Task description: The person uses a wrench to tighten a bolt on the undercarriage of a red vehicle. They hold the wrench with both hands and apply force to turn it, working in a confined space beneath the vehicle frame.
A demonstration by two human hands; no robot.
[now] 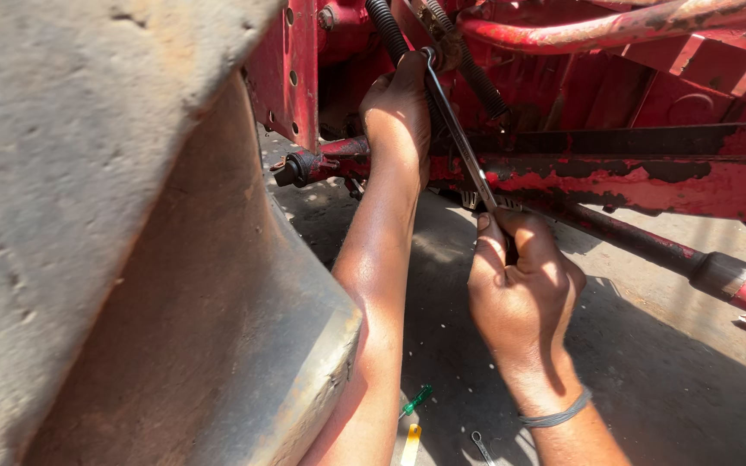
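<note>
My right hand [524, 289] grips the lower end of a long metal spanner [459, 138] that slants up and left. The spanner's head sits on a fitting near the black ribbed hoses [485, 82] on the red machine frame [649, 177]. My left hand [399, 108] reaches up into the frame beside the spanner's head; its fingers are curled on something hidden behind it. A band circles my right wrist.
A large dusty tyre and mudguard [131, 259] fill the left side. A red rod with a dark collar [718, 276] runs lower right. On the concrete ground lie a green-handled screwdriver [416, 399], a yellow tool [411, 444] and a small spanner [480, 447].
</note>
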